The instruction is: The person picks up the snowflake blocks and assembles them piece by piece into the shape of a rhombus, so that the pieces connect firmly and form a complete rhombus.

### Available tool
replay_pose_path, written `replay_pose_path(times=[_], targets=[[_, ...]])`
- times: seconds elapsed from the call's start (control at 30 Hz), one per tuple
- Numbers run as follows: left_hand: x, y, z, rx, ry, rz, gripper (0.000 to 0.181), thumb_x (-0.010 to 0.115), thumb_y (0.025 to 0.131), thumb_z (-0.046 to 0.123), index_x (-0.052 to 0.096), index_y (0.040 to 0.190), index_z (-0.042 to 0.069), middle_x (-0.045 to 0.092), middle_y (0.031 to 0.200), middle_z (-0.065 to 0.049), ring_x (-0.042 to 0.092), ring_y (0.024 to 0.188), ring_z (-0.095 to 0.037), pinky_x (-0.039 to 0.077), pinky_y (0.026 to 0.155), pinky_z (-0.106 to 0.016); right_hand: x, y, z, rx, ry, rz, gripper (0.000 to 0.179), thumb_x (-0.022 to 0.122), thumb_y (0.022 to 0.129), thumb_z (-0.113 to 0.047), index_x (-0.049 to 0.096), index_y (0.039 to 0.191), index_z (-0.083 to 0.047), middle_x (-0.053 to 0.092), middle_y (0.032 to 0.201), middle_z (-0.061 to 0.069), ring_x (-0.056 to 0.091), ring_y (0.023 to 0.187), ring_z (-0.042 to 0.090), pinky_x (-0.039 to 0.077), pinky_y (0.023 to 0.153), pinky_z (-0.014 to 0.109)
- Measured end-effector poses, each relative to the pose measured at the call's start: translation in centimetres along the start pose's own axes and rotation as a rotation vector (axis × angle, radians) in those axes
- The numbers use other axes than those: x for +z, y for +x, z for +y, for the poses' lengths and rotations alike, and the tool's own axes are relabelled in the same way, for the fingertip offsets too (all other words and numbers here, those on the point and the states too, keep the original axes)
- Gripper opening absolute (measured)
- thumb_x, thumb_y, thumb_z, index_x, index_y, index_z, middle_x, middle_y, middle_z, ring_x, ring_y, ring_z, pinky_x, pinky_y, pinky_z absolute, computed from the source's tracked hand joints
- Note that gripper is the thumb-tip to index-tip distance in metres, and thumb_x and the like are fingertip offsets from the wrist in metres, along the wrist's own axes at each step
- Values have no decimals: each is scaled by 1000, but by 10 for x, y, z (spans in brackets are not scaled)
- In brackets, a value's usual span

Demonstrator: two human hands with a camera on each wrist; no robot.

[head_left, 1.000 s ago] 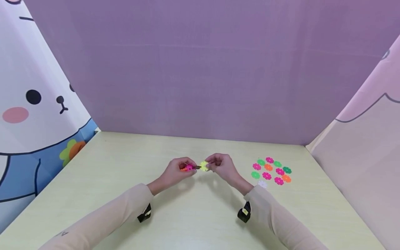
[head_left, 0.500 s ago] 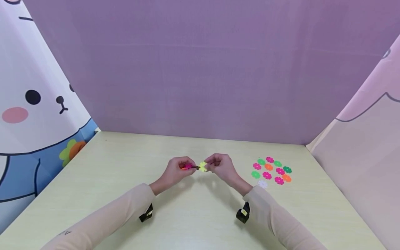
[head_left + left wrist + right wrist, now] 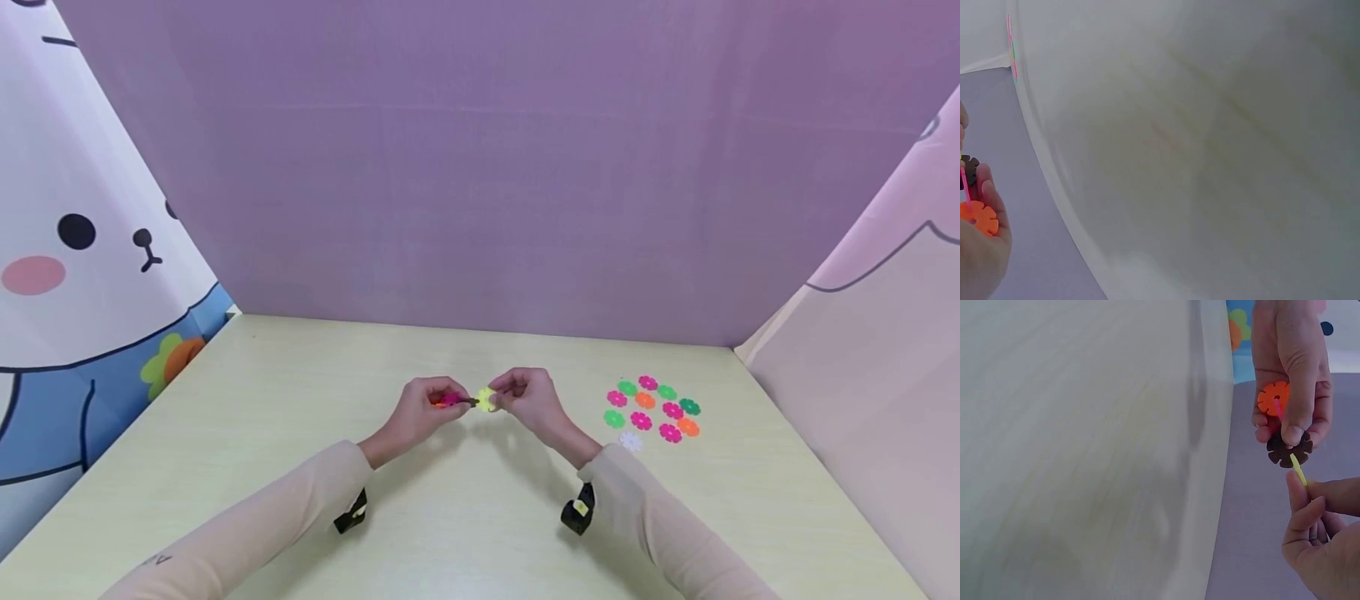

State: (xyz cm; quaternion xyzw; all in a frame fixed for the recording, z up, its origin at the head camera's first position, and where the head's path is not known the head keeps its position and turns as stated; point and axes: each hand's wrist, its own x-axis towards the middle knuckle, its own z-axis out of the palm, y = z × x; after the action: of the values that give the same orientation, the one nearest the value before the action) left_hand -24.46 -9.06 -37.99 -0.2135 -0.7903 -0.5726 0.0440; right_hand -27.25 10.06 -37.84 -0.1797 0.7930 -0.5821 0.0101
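Observation:
In the head view my left hand (image 3: 422, 408) grips a small joined cluster of notched flower-shaped discs above the middle of the table. The cluster has an orange disc (image 3: 1269, 397), a pink disc (image 3: 450, 399) set crosswise, and a brown disc (image 3: 1282, 454), which my left thumb presses in the right wrist view. Opposite it, my right hand (image 3: 534, 404) pinches a yellow notched disc (image 3: 485, 400) between thumb and fingers. Seen edge-on in the right wrist view, the yellow disc meets the brown disc's rim; how deep it sits in a notch I cannot tell.
Several loose notched discs lie spread on the right side of the table, among them a pink one (image 3: 641, 421), an orange one (image 3: 687, 427), a dark green one (image 3: 689, 407) and a white one (image 3: 630, 441). A purple panel (image 3: 480, 183) stands behind the table (image 3: 315, 358).
Both hands stay nearly in place with the same discs. My right wrist and the yellow disc have shifted slightly left. The loose discs have not moved.

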Motion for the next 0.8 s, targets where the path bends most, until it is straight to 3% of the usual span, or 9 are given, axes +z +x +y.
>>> replay_pose_path(times=[0.2,0.43,0.8], targets=[[0,2,-1,10,-8,0,10,66,78,-2,66,88,-7,67,85,-22,59,67,-17,50,58,-17,2,1,0,46,25,48,13,63,75,10,64,88,10,67,83,23,60,58,7,55,63,34],[0,1,0,-1,-4,11,10,67,78,-3,66,87,-7,67,85,-21,60,68,-17,51,59,-17,4,-1,-3,110,111,88,15,64,75,11,63,90,12,65,82,24,58,58,8,51,58,23],[0,-1,1,1,-23,13,11,67,79,-2,66,88,-7,67,89,-21,63,72,-23,52,61,-18,6,-1,-1,148,164,110,16,64,75,11,62,91,13,66,78,19,58,56,10,44,53,19]])
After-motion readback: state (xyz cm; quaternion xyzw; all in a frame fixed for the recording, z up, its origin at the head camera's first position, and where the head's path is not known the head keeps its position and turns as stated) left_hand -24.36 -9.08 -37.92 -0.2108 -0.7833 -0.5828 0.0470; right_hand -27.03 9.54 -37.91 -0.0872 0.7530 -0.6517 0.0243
